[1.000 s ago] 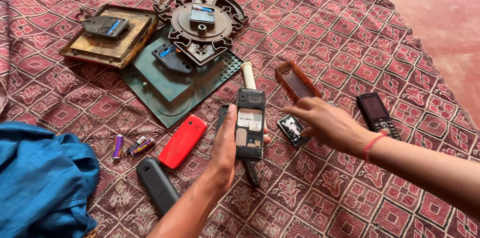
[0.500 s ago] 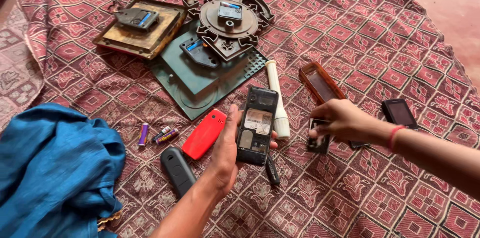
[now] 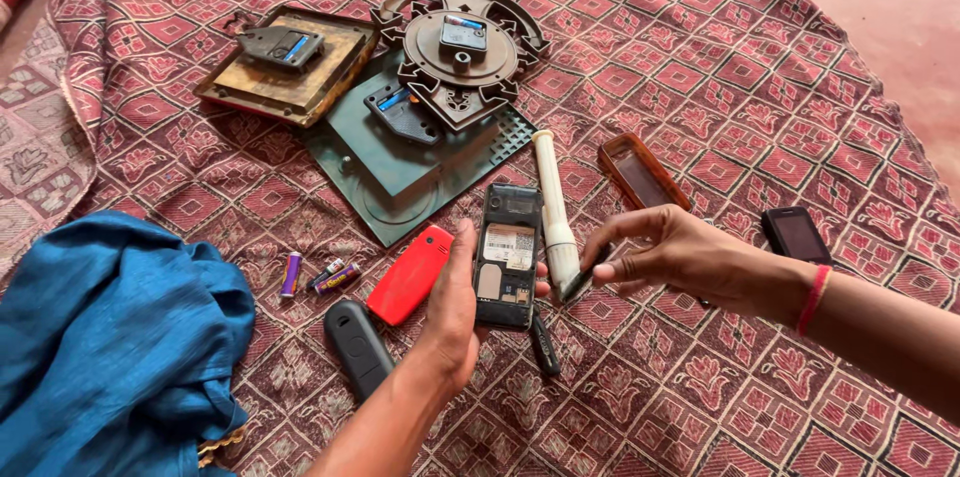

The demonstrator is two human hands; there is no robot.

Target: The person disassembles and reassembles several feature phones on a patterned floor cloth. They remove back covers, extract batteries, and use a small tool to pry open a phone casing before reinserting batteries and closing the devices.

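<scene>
small dark part (image 3: 580,283) half hidden

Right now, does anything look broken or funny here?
Yes. The black phone in the left hand has its back cover off, so its insides show. The three clocks lie face down, their mechanisms showing. Small batteries lie loose on the cloth.

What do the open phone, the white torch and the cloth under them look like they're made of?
Open phone: dark, slightly glossy plastic, probably; back off, a paper-like label inside. White torch: smooth matte plastic by its even cream colour. Cloth: woven fabric, maroon with a diamond print, wrinkled and soft-looking.
</scene>
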